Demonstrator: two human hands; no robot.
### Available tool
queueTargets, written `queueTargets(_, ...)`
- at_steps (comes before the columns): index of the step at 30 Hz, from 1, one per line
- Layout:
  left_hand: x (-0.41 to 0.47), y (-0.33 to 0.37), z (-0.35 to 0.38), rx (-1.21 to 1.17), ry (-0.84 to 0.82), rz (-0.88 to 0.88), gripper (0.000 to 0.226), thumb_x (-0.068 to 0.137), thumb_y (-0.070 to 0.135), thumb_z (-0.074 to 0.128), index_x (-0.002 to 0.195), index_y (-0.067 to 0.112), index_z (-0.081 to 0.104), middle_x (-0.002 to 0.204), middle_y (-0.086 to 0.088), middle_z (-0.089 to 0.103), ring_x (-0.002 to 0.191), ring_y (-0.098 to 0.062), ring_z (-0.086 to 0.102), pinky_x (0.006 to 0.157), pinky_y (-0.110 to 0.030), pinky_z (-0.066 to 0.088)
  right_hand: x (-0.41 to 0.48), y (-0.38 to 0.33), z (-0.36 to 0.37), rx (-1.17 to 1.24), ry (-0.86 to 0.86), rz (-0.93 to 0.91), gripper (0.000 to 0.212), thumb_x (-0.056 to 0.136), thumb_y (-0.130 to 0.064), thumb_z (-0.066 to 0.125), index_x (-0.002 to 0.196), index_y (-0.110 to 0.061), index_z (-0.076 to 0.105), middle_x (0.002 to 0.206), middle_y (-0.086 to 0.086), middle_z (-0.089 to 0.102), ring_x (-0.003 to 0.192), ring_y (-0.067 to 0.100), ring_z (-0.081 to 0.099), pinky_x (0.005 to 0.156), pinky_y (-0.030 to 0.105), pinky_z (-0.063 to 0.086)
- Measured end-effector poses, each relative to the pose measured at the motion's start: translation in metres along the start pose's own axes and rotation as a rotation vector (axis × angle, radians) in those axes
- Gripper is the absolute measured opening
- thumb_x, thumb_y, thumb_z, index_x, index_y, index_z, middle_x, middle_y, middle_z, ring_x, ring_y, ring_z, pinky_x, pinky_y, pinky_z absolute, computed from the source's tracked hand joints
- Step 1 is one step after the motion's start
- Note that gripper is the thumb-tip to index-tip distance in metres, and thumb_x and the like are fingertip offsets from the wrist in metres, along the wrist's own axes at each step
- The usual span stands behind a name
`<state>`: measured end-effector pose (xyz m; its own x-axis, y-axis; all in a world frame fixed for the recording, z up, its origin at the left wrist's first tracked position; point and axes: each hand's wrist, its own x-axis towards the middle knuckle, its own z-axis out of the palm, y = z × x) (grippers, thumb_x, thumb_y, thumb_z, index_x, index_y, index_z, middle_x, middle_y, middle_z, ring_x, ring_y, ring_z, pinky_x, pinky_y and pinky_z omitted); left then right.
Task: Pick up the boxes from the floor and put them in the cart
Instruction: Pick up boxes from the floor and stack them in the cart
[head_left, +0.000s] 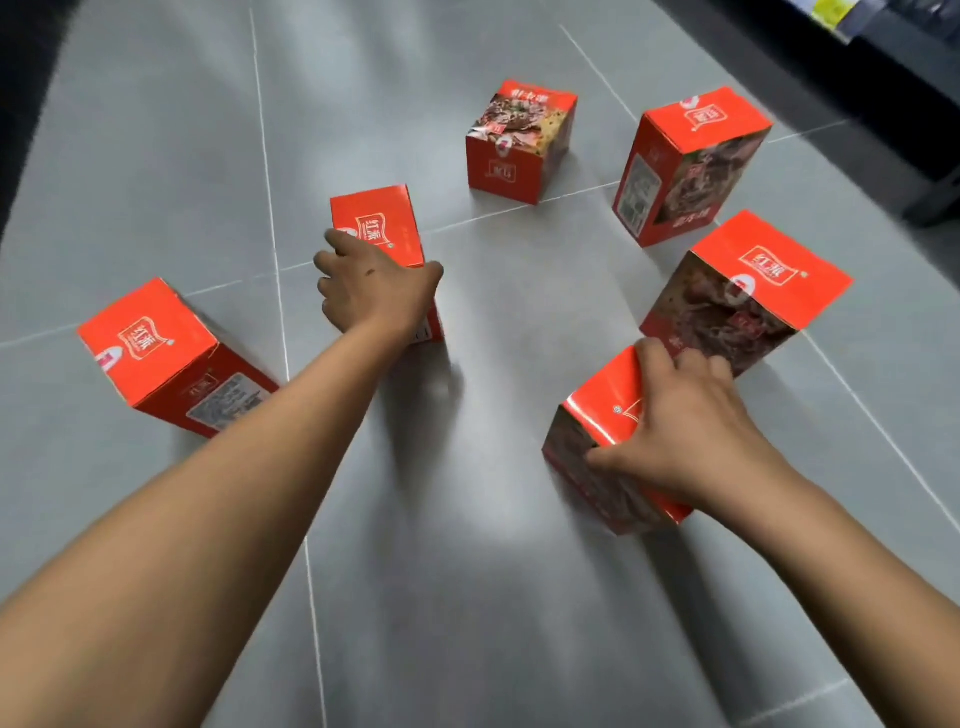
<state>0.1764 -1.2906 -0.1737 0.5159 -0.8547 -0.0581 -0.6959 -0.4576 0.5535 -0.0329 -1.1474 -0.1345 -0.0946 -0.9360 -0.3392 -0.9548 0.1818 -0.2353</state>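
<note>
Red boxes (519, 140) ring open grey floor (493, 322) | left hand (374, 291), fingers curled, grips centre-left box (379, 218) | right hand (685, 436), fingers spread, clasps nearest box (597, 410) just beside neighbouring box (743, 291)

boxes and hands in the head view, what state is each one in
centre-left box: closed, upright on floor, gripped by left hand
near-right box: closed, on floor, gripped by right hand
far-left box: closed, upright, untouched
far-centre box: closed, upright, untouched
far-right box: closed, upright, untouched
mid-right box: closed, upright, not gripped
</note>
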Motion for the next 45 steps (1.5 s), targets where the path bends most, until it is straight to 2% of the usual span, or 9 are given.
queueTargets(3, 0.009, -0.016, 0.001, -0.018, 0.015, 0.144, 0.091, 0.065, 0.05, 0.071, 0.138, 0.011, 0.031, 0.13, -0.013, 0.043, 0.118, -0.035, 0.047, 0.097, -0.042, 0.041, 0.002, 0.003, 0.004, 0.026, 0.022, -0.016, 0.098, 0.055, -0.056, 0.074, 0.133, -0.018, 0.031, 0.121, 0.012, 0.043, 0.112, 0.029, 0.035, 0.089, 0.035, 0.035)
queueTargets(7, 0.0, -0.059, -0.032, -0.072, -0.32, 0.455, 0.097, 0.05, 0.049, 0.077, 0.136, 0.026, 0.038, 0.128, -0.002, 0.052, 0.113, -0.02, 0.055, 0.097, -0.038, 0.047, 0.001, 0.007, 0.006, 0.054, 0.058, -0.038, 0.097, 0.055, -0.056, 0.075, 0.133, -0.018, 0.031, 0.122, 0.01, 0.044, 0.111, 0.027, 0.035, 0.087, 0.035, 0.034)
queueTargets(13, -0.065, -0.114, -0.075, -0.066, -0.681, 0.752, 0.102, 0.049, 0.046, 0.073, 0.141, 0.041, 0.03, 0.131, 0.006, 0.043, 0.118, 0.008, 0.044, 0.097, -0.001, 0.029, 0.002, 0.012, 0.012, 0.072, 0.094, -0.073, 0.091, 0.056, -0.056, 0.075, 0.129, -0.019, 0.035, 0.119, 0.009, 0.045, 0.11, 0.027, 0.037, 0.083, 0.034, 0.033)
queueTargets(19, -0.099, -0.148, -0.057, -0.308, -0.623, 0.413, 0.143, 0.044, 0.043, 0.093, 0.144, 0.05, -0.009, 0.147, 0.009, 0.03, 0.135, -0.008, 0.034, 0.112, -0.029, 0.025, -0.022, 0.03, 0.013, 0.18, 0.238, -0.056, 0.135, 0.045, -0.076, 0.075, 0.151, -0.02, 0.014, 0.138, 0.01, 0.037, 0.129, 0.027, 0.031, 0.108, 0.039, 0.031)
queueTargets(23, -0.101, -0.15, -0.043, -0.356, -0.592, 0.344, 0.139, 0.038, 0.051, 0.091, 0.148, 0.033, 0.008, 0.143, 0.006, 0.04, 0.132, -0.011, 0.04, 0.111, -0.036, 0.032, -0.049, 0.053, 0.059, 0.718, 0.45, 0.021, 0.128, 0.04, -0.074, 0.076, 0.146, -0.021, 0.027, 0.132, 0.001, 0.044, 0.12, 0.014, 0.046, 0.101, 0.028, 0.038)
queueTargets(30, -0.095, -0.156, -0.027, -0.327, -0.567, 0.33, 0.101, 0.046, 0.049, 0.09, 0.133, 0.031, 0.042, 0.122, 0.02, 0.058, 0.11, 0.008, 0.055, 0.092, -0.023, 0.044, -0.034, 0.065, 0.112, 0.794, 0.388, 0.035, 0.093, 0.051, -0.042, 0.093, 0.127, -0.025, 0.041, 0.124, -0.006, 0.048, 0.121, 0.017, 0.049, 0.101, 0.041, 0.045)
queueTargets(36, -0.09, -0.152, -0.026, -0.329, -0.51, 0.359, 0.104, 0.043, 0.061, 0.082, 0.133, 0.029, 0.043, 0.123, 0.018, 0.057, 0.112, 0.006, 0.054, 0.091, -0.02, 0.042, -0.021, 0.061, 0.109, 1.137, 0.505, 0.036, 0.078, 0.054, -0.045, 0.077, 0.12, -0.017, 0.047, 0.115, -0.002, 0.061, 0.102, 0.002, 0.061, 0.086, 0.018, 0.047)
queueTargets(41, -0.086, -0.145, -0.028, -0.321, -0.471, 0.309, 0.1, 0.039, 0.061, 0.079, 0.128, 0.027, 0.049, 0.116, 0.02, 0.059, 0.102, 0.013, 0.054, 0.082, -0.008, 0.041, -0.008, 0.052, 0.093, 1.659, 0.282, 0.138, 0.07, 0.061, -0.021, 0.071, 0.125, -0.002, 0.053, 0.112, 0.01, 0.069, 0.097, 0.021, 0.069, 0.076, 0.029, 0.056)
queueTargets(45, -0.097, -0.139, -0.037, -0.393, -0.43, 0.197, 0.096, 0.042, 0.049, 0.091, 0.124, 0.018, 0.054, 0.112, 0.011, 0.064, 0.094, 0.017, 0.058, 0.072, 0.003, 0.04, -0.027, 0.053, 0.083, 1.588, 0.159, 0.311, 0.063, 0.062, -0.03, 0.073, 0.119, -0.008, 0.06, 0.103, 0.006, 0.075, 0.087, 0.018, 0.073, 0.064, 0.023, 0.056)
